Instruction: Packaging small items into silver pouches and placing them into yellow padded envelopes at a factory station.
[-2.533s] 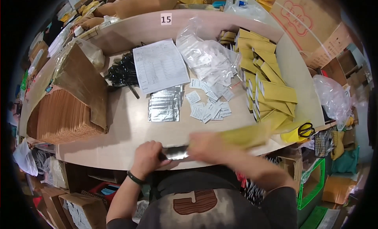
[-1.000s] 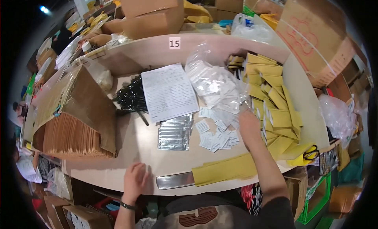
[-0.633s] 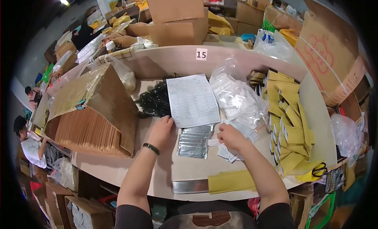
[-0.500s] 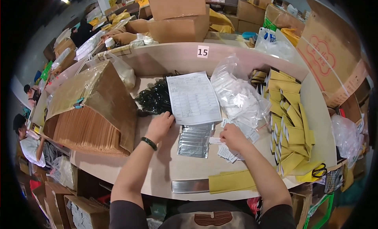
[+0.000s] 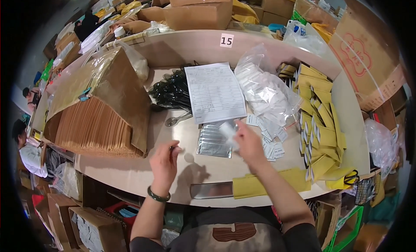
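My left hand [image 5: 164,165], with a dark green bangle [image 5: 158,195] at the wrist, is raised over the near table, fingers pinched on a small dark thing that I cannot make out. My right hand [image 5: 251,143] pinches a small white card [image 5: 228,131], blurred by motion, above a row of flat silvery packets [image 5: 214,143]. Beside that hand, more small white cards [image 5: 272,150] lie loosely spread. A printed paper sheet [image 5: 216,94] covers the packets' far end. Left of it are a pile of dark glossy spoon-like things [image 5: 172,91] and a metal spoon [image 5: 175,120].
An open carton [image 5: 125,109] packed with brown envelopes stands at left. A clear bag [image 5: 268,91] of white pieces lies right of the sheet. Yellow packets [image 5: 323,130] are heaped along the right wall. Yellow strips [image 5: 264,182] and a metal strip [image 5: 211,190] lie along the front edge.
My left hand has moved from beside the dark pile toward me, pinching a small thing. My right hand has lifted the white card up and left. A metal spoon now shows by the pile.
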A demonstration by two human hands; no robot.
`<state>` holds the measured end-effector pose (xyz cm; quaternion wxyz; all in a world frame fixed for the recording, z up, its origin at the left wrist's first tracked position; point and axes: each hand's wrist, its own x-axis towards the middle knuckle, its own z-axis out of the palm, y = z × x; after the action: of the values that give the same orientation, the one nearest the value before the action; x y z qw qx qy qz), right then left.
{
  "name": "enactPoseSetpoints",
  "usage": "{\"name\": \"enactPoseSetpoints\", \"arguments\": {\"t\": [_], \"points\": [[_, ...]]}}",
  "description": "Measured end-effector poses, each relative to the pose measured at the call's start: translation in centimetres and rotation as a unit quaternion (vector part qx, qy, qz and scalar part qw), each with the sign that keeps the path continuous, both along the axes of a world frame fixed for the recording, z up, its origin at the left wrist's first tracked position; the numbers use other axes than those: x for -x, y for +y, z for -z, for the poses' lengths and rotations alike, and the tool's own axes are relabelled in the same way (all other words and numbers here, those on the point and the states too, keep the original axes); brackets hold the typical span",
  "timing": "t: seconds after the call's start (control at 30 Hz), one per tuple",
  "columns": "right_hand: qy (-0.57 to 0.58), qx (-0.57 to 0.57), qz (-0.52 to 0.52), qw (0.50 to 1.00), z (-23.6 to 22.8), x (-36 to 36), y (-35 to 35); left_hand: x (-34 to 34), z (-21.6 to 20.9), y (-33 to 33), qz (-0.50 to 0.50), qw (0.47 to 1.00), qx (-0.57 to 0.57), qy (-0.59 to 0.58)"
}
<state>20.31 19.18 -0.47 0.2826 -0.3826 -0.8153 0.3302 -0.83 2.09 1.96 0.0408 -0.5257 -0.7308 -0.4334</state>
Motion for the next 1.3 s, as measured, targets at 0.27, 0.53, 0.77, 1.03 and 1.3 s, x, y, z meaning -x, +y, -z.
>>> {"name": "enactPoseSetpoints", "arguments": {"t": [0.27,0.53,0.77,1.03,1.3], "points": [[-0.160,-0.168,-0.059,0.971,4.9,3.4,-4.4,-3.0,7.4,-0.4,0.011,0.975,0.034,-0.217],[-0.185,-0.074,-0.012,0.980,4.4,2.8,-4.2,-3.7,5.9,-4.8,-0.048,0.936,0.082,-0.338],[-0.052,-0.037,-0.128,0.990,0.8,0.1,-8.1,-5.1,6.1,-9.8,-0.074,0.938,-0.020,-0.339],[-0.022,-0.216,-0.170,0.961,2.2,-3.8,-11.7,-6.7,5.2,-8.6,-0.008,0.937,0.042,-0.346],[-0.089,-0.301,-0.356,0.880,6.3,-7.3,-10.7,-5.7,4.9,-5.5,0.264,0.941,0.164,0.133]]}}
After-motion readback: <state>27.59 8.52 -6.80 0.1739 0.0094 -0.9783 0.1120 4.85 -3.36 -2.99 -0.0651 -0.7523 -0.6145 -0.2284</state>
